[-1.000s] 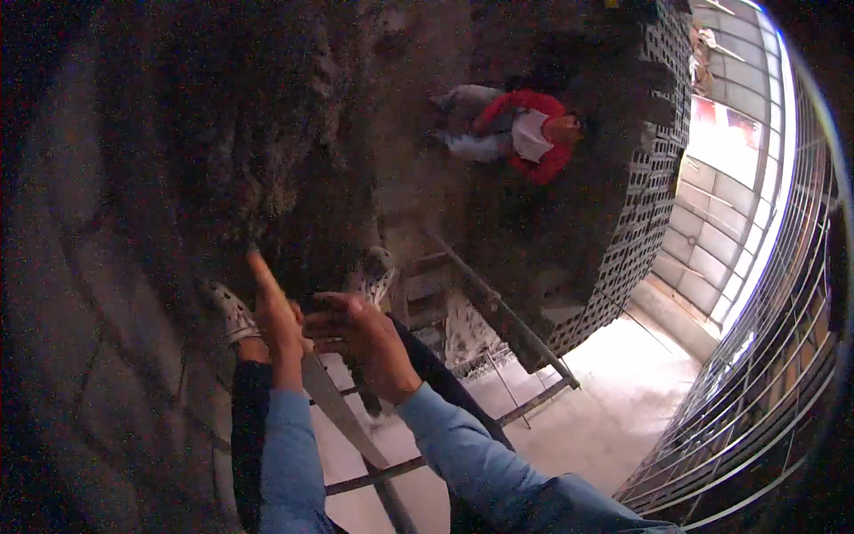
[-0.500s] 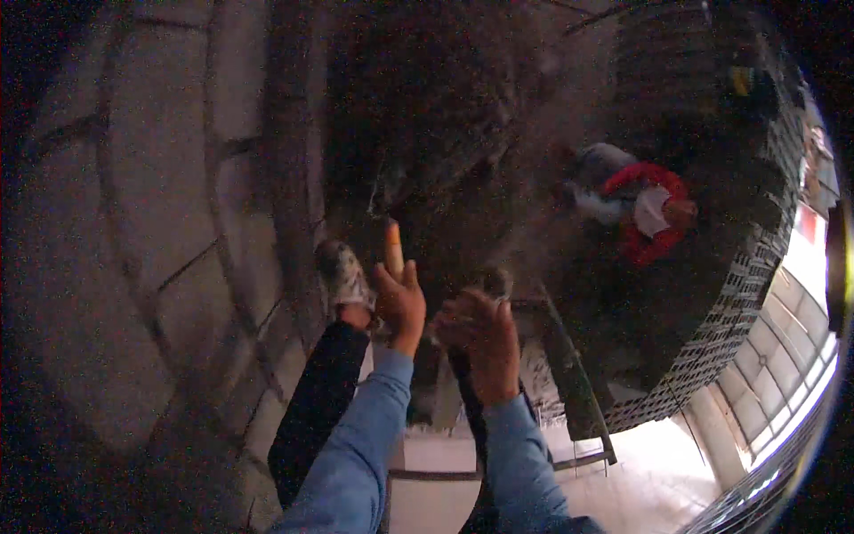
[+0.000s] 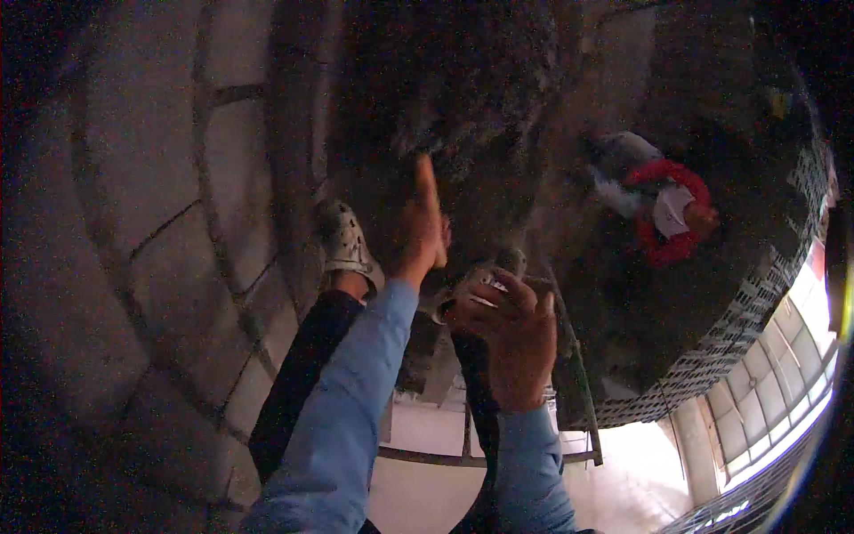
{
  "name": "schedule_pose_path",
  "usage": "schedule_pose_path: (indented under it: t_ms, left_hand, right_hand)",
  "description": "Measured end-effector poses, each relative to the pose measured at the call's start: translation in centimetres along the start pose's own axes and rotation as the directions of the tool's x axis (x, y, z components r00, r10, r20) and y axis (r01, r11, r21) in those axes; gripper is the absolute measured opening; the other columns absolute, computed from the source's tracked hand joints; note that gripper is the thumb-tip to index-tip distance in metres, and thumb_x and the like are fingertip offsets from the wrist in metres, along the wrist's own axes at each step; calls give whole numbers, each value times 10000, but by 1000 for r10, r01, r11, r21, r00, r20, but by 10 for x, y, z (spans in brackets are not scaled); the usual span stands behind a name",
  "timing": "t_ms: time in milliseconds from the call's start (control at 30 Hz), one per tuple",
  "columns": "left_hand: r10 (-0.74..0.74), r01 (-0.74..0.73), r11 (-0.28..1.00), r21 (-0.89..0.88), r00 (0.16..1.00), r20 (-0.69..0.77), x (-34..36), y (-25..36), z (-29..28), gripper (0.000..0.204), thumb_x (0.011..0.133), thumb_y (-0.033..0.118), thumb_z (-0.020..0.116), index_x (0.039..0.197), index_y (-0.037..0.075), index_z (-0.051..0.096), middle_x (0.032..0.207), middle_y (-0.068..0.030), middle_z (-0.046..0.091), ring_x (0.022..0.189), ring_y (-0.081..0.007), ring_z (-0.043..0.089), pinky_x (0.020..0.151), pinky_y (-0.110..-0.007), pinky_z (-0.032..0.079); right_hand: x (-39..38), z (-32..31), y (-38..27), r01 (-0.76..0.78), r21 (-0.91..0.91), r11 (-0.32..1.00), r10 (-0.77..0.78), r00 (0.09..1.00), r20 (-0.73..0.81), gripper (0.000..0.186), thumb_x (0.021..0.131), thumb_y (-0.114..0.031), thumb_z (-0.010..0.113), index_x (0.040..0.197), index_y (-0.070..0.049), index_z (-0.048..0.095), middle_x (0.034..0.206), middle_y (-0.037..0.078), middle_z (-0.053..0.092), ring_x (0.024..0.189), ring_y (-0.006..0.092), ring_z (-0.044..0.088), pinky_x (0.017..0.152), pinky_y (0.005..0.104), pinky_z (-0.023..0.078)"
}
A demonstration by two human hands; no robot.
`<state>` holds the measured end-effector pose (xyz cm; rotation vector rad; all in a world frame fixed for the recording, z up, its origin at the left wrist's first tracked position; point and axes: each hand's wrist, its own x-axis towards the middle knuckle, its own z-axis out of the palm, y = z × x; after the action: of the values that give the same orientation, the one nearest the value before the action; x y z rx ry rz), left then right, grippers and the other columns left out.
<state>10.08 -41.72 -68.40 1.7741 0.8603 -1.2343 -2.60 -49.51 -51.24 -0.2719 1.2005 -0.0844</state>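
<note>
My left hand (image 3: pixel 420 236) is wrapped round a smooth orange-tan handle (image 3: pixel 428 182) that points away from me. Whatever tool is fixed to its far end blends into the dark mound (image 3: pixel 463 98) and cannot be made out. Lower and to the right, my right hand (image 3: pixel 518 343) has its thumb and fingers apart, with nothing visible in it. Behind its fingertips shows my right shoe (image 3: pixel 476 287). My left shoe (image 3: pixel 345 238), pale with dark holes, stands left of the handle.
At the right a person in a red jacket (image 3: pixel 667 209) is low down among dark ground. Stacked grey bricks (image 3: pixel 712 356) curve behind. Large pale slabs (image 3: pixel 165 240) with dark joints lie at the left. A metal frame (image 3: pixel 583 392) stands beside my right forearm.
My left hand and the handle have moved farther away and slightly right. My right hand has shifted a little to the right and downward. The view has shifted slightly.
</note>
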Motion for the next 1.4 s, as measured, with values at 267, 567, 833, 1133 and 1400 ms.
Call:
schedule_pose_path:
  t_ms: [267, 567, 833, 1133, 1400]
  left_hand:
    - [173, -173, 984, 28, 985, 30, 18, -70, -4, 705, 866, 824, 383, 847, 129, 499, 479, -16, 442, 359, -150, 442, 334, -327, 353]
    - [119, -125, 991, 47, 986, 120, -51, -113, -39, 711, 890, 741, 501, 1164, 85, 500, 510, -19, 469, 388, -136, 462, 358, -309, 366]
    - [214, -279, 893, 354, 953, 213, -270, -108, -110, 766, 894, 778, 430, 1031, 51, 630, 694, -67, 578, 593, -190, 587, 558, -356, 468]
    - [531, -514, 707, 485, 840, 115, -581, 14, -242, 590, 1007, 597, 386, 989, 59, 625, 671, -72, 585, 585, -183, 579, 565, -370, 476]
    - [411, -297, 826, 479, 899, -152, -697, 148, -385, 561, 1041, 519, 362, 900, 32, 601, 635, -72, 591, 506, -188, 585, 481, -364, 460]
  right_hand:
    - [-7, -42, 10, 10, -5, 1000, -10, 1000, 2, 657, 1025, -580, 334, 1383, -49, 479, 1281, 182, 600, 1142, 339, 611, 976, 475, 488]
    - [28, -102, 28, 191, 2, 982, -190, 976, -108, 585, 1041, -479, 396, 1372, -6, 493, 1270, 155, 593, 1168, 289, 580, 1020, 450, 451]
    - [-4, -102, 38, 304, -22, 952, -304, 952, -28, 559, 1051, -408, 391, 1479, -49, 401, 1488, 118, 469, 1366, 310, 450, 1127, 475, 351]
    - [-198, 150, 27, 48, 206, 977, -117, 935, 336, 450, 998, -359, 421, 1336, -95, 558, 1387, 78, 544, 1260, 297, 517, 1030, 487, 437]
    - [-280, 419, 25, -21, 201, 979, -92, 839, 537, 490, 984, -395, 445, 1373, -111, 532, 1335, 81, 591, 1153, 306, 609, 1011, 486, 482]
